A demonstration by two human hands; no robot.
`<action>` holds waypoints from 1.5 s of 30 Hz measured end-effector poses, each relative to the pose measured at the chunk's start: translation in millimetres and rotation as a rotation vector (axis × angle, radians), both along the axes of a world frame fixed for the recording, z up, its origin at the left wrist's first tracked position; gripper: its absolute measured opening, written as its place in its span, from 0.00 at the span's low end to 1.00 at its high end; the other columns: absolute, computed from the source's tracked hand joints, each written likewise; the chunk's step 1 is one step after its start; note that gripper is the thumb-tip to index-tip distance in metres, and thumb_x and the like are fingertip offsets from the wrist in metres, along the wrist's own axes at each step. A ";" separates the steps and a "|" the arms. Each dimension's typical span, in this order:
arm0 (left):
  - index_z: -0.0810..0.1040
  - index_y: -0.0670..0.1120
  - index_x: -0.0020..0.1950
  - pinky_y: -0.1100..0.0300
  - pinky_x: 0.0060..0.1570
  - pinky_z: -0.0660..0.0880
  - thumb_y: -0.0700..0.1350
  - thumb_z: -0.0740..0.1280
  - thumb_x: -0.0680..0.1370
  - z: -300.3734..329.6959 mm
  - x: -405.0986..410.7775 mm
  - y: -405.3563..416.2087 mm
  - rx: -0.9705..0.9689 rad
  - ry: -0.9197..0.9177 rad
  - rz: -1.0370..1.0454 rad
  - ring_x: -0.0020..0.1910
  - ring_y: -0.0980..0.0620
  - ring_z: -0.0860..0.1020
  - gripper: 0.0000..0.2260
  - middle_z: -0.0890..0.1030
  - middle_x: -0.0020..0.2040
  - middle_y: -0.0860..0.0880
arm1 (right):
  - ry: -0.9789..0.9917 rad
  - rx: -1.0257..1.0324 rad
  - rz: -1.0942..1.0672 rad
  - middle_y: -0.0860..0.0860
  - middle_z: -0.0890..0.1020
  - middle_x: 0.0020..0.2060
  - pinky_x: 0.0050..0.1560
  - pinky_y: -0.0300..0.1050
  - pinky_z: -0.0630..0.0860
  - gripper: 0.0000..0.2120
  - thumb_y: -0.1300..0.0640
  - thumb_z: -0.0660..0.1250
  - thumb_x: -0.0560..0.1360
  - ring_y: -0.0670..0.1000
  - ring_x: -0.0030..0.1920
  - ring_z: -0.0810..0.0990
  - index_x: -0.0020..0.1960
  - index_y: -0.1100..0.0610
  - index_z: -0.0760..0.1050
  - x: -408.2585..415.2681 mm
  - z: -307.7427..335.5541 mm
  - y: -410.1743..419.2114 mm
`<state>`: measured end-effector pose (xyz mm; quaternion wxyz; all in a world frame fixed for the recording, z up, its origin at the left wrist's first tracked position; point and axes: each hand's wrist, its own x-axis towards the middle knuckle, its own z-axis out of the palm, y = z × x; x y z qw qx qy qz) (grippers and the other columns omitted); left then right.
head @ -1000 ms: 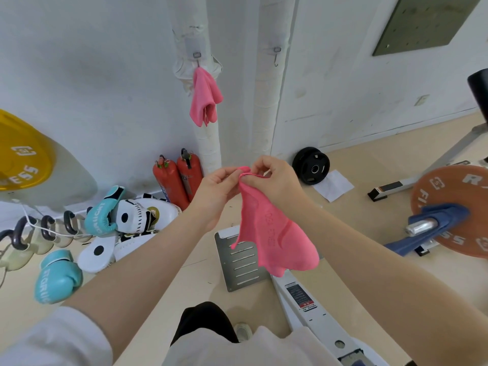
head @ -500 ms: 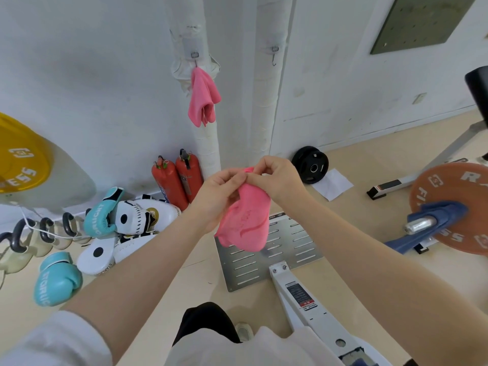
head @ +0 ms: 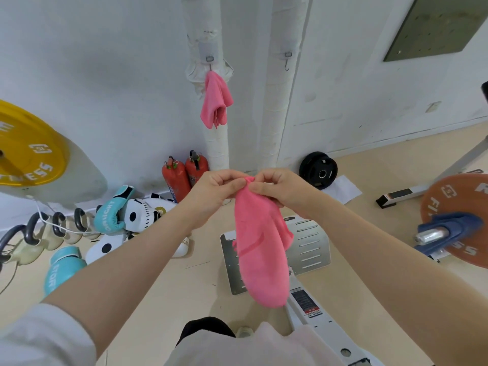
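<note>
Pinching the top edge of the pink cloth [head: 260,249] between thumbs and fingertips, the left hand [head: 219,191] and the right hand [head: 280,188] meet close together in the head view. The cloth hangs straight down below them, loosely doubled and touching nothing. The work looks like finding a corner to hang it by, so it would help to keep one hand gripping while the other feeds the edge along, then gather a small firm bunch at the top and let the rest drop free. Beyond and above the hands, a second pink cloth [head: 215,101] hangs from a hook on the left wrapped pipe. The bare hook [head: 287,59] on the right pipe looks the likely target. Nothing blocks the reach upward, though two red fire extinguishers [head: 182,178] stand at the wall just beyond the left hand, and a slotted metal plate [head: 309,244] lies on the floor under the cloth. Boxing gloves [head: 113,210] lie well to the left, and an orange weight plate [head: 459,202] is well to the right.
</note>
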<state>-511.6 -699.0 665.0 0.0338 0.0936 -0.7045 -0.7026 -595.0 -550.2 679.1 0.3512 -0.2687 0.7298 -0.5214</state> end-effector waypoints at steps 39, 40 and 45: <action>0.60 0.50 0.27 0.58 0.31 0.57 0.39 0.54 0.73 -35.0 219.3 -73.1 0.011 -0.431 0.711 0.29 0.52 0.60 0.15 0.61 0.27 0.52 | 0.808 0.496 0.552 0.49 0.66 0.29 0.39 0.49 0.65 0.23 0.47 0.61 0.77 0.48 0.33 0.65 0.26 0.53 0.61 198.6 -32.5 -54.5; 0.59 0.49 0.30 0.58 0.31 0.57 0.40 0.53 0.75 -38.6 225.7 -74.1 -0.019 -0.438 0.714 0.30 0.52 0.59 0.14 0.60 0.29 0.52 | 0.736 0.457 0.542 0.47 0.65 0.30 0.40 0.47 0.65 0.22 0.48 0.63 0.76 0.47 0.33 0.65 0.26 0.52 0.62 206.5 -34.5 -52.2; 0.63 0.47 0.37 0.59 0.34 0.59 0.40 0.48 0.80 -48.7 252.6 -72.5 -0.179 -0.416 0.679 0.34 0.54 0.62 0.13 0.64 0.34 0.51 | 0.173 0.095 0.210 0.42 0.67 0.29 0.38 0.38 0.65 0.18 0.58 0.70 0.72 0.44 0.33 0.66 0.24 0.48 0.75 237.6 -38.1 -39.9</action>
